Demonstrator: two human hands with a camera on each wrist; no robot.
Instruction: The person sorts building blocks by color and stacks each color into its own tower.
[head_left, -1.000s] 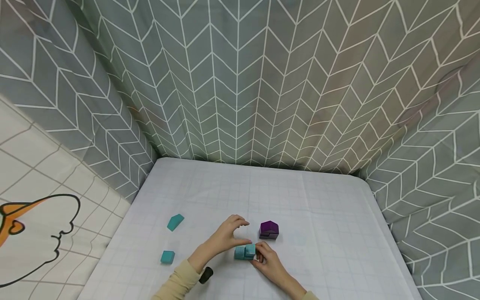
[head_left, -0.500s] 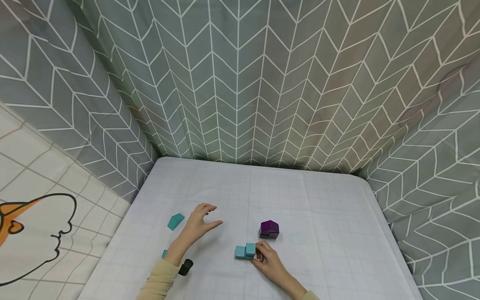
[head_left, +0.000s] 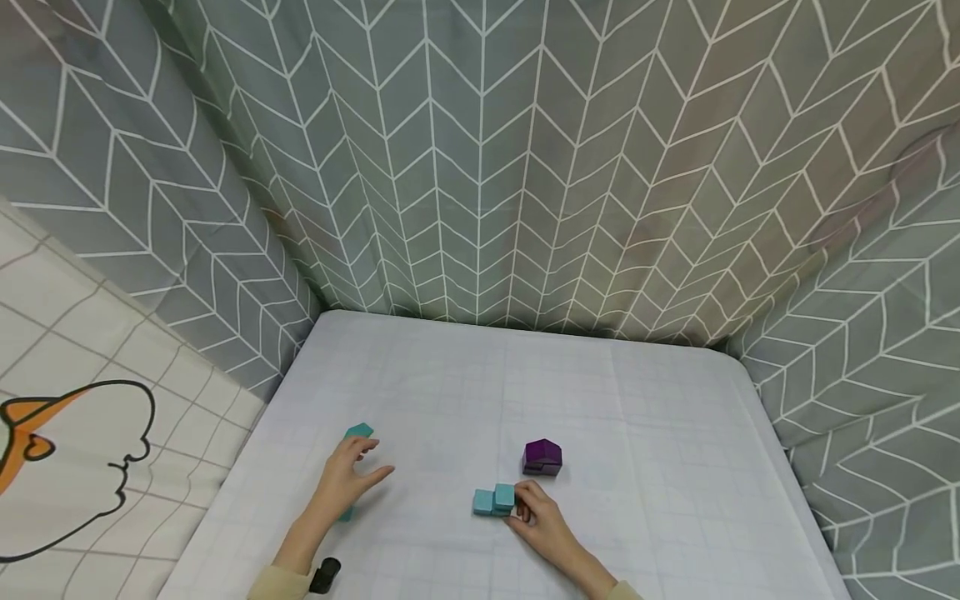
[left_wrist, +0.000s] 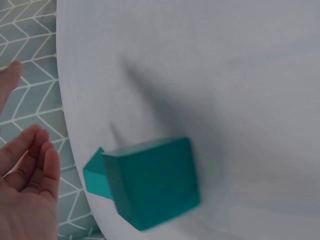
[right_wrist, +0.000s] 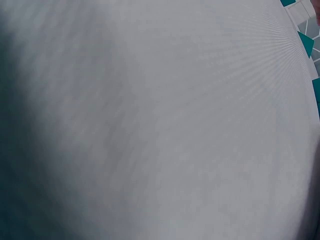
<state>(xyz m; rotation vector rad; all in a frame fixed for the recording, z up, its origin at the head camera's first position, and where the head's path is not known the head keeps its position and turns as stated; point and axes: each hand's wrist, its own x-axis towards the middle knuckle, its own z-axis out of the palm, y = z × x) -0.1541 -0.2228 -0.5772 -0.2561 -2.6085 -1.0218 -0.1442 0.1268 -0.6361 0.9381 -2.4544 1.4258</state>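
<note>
My left hand [head_left: 345, 479], fingers spread and thumb apart, hovers over the left of the table, holding nothing. It partly hides two teal blocks in the head view: an angled block [head_left: 361, 430] behind it and a cube-like block [head_left: 346, 515] below. In the left wrist view, the nearer block [left_wrist: 155, 185] looks large, with the angled block [left_wrist: 97, 175] behind it. Near the table's middle, my right hand [head_left: 546, 527] pinches the right side of a small group of teal blocks [head_left: 504, 497]. Their left block [head_left: 483, 502] sits lower.
A purple block shape [head_left: 542, 457] with a peaked top stands just behind my right hand. White cloth covers the table [head_left: 637, 467]. Patterned grey curtains [head_left: 480, 167] hang at the back and sides. A black wrist device [head_left: 325, 575] sits at my left wrist.
My left hand has drawn away from the teal block group, moving left across the table to the loose teal blocks. My right hand stays at the group.
</note>
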